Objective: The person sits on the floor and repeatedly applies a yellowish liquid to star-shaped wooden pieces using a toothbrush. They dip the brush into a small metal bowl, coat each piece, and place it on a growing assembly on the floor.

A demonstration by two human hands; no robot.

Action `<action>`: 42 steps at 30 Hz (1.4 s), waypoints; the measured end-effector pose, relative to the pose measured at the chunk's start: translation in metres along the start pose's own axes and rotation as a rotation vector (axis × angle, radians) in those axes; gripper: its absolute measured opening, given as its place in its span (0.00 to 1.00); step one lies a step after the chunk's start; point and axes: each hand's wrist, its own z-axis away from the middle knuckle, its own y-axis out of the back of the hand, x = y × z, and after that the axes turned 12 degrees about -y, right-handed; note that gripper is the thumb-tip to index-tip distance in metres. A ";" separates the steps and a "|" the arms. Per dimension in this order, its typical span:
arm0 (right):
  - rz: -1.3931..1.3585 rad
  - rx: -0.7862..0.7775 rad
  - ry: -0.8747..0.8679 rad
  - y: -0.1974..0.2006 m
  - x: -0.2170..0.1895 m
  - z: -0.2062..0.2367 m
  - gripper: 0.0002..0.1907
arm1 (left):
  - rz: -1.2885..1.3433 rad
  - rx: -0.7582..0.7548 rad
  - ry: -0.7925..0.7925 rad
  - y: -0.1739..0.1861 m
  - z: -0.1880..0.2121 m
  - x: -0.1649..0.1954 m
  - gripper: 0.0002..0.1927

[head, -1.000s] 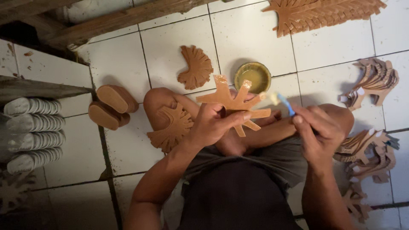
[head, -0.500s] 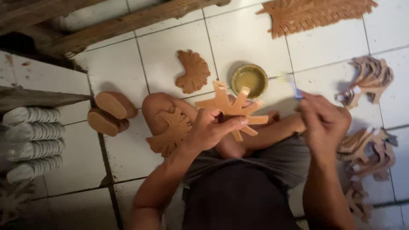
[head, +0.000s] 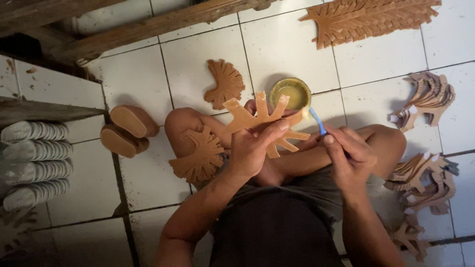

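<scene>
Left hand (head: 255, 148) clamped on a branched tan wooden cutout (head: 262, 121) above the lap, right hand (head: 349, 153) closed on a blue-handled brush (head: 316, 121) dipping into the small round glue pot (head: 290, 94) on the tiled floor; load lightly, I'd judge.

- The light is soft and moderate; the white tiled floor (head: 376, 64) is the brightest part of the view and reads slightly grey-blue.
- Left of the round glue bowl (head: 290, 93) the frame falls off into dimness, and the wooden beam (head: 148, 27) above it sits in deep shadow.
- The bowl throws a soft shadow on the tile up and to its left, so light seems to come from the right side.
- The liquid in the bowl carries a faint sheen; no harsh glare anywhere.
- The right hand (head: 349, 158), below and right of the bowl, is slightly motion-blurred.
- Corners far from the bowl are darker and softer.
</scene>
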 end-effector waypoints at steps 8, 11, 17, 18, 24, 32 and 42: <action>-0.026 0.005 0.093 0.010 0.000 0.001 0.09 | -0.016 0.073 0.033 0.002 -0.003 -0.004 0.16; -0.004 0.010 -0.026 0.011 -0.004 0.003 0.10 | 0.001 0.041 0.022 0.002 -0.005 -0.005 0.16; 0.035 -0.015 0.015 0.017 -0.004 -0.002 0.08 | -0.029 0.002 0.075 0.005 0.000 -0.004 0.14; 0.093 -0.036 0.025 0.018 -0.003 -0.004 0.07 | -0.030 -0.011 0.087 0.006 0.001 -0.004 0.13; -0.067 0.110 0.010 0.015 -0.005 -0.006 0.09 | -0.211 -0.046 0.011 0.016 -0.003 -0.002 0.10; 0.132 -0.074 -0.093 -0.016 0.038 -0.029 0.12 | 0.091 0.123 -0.013 0.036 -0.017 0.017 0.17; 0.937 -0.257 0.076 -0.084 0.177 -0.101 0.12 | -0.207 0.310 0.150 0.059 0.012 -0.012 0.19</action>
